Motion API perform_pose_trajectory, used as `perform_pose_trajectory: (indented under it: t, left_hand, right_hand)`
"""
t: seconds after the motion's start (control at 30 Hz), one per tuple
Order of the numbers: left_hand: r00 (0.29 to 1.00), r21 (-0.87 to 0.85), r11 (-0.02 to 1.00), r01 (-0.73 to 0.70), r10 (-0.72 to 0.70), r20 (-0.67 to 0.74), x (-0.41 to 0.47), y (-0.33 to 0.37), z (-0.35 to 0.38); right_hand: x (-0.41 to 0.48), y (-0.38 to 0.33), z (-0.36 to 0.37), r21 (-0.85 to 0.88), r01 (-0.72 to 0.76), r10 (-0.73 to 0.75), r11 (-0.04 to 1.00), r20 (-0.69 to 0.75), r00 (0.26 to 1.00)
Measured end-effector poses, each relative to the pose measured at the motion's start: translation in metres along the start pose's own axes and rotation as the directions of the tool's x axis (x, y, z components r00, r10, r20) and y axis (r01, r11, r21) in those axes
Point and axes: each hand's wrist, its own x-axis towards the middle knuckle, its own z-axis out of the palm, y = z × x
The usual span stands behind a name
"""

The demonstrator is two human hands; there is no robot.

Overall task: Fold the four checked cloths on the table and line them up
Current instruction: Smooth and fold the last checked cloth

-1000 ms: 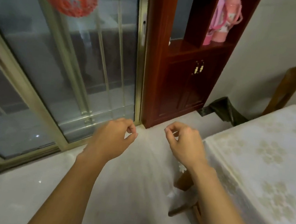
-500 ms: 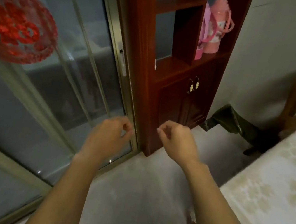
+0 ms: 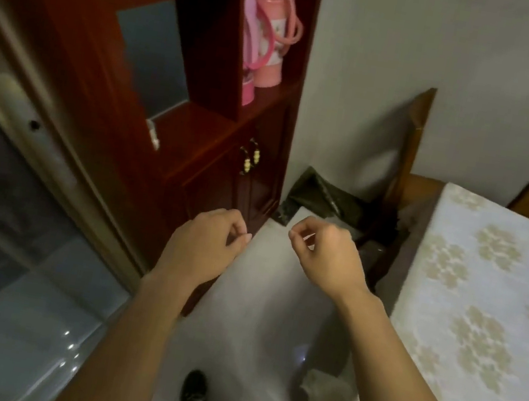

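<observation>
No checked cloth shows in this view. My left hand (image 3: 204, 246) and my right hand (image 3: 327, 255) are held out side by side over the pale floor, a small gap between them. On both hands the fingers are curled in with the thumb near the fingertips, and neither holds anything. The table (image 3: 485, 287), under a pale flowered tablecloth, lies to the right of my right arm; only its left part is in view and nothing lies on that part.
A dark red wooden cabinet (image 3: 199, 120) stands straight ahead with pink flasks (image 3: 271, 38) on a shelf. A wooden chair (image 3: 413, 147) and a dark bag (image 3: 316, 194) sit by the wall. A glass sliding door (image 3: 3, 263) fills the left.
The view has swung right and closer to the cabinet, so the glass door takes up less of the view. Both hands keep the same curled pose, side by side.
</observation>
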Motion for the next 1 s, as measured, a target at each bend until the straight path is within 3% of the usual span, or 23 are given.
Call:
perform_pose_trajectory:
  t: [0.27, 0.57, 0.77, 0.9, 1.0]
  left_hand:
    - [0.966, 0.021, 0.967, -0.253, 0.252, 0.063, 0.159, -0.011, -0.031]
    - [0.836, 0.043, 0.846, -0.531, 0.515, 0.187, 0.272, 0.039, 0.027]
    - [0.794, 0.106, 0.798, -0.594, 0.56, 0.237, 0.349, 0.088, 0.034]
    - [0.796, 0.125, 0.79, -0.601, 0.575, 0.19, 0.401, 0.129, 0.039]
    - [0.736, 0.095, 0.74, -0.666, 0.631, 0.243, 0.42, 0.175, 0.067]
  right_hand:
    - [0.107, -0.016, -0.011, 0.017, -0.141, 0.141, 0.99, -0.24, 0.961]
    - [0.152, 0.059, -0.028, -0.067, -0.366, 0.32, 0.928, -0.358, 0.877]
    - [0.204, 0.127, -0.061, 0.036, -0.401, 0.38, 0.915, -0.411, 0.829]
    - [0.248, 0.165, -0.097, 0.102, -0.37, 0.375, 0.923, -0.445, 0.814]
    - [0.256, 0.196, -0.122, 0.116, -0.401, 0.402, 0.909, -0.5, 0.767]
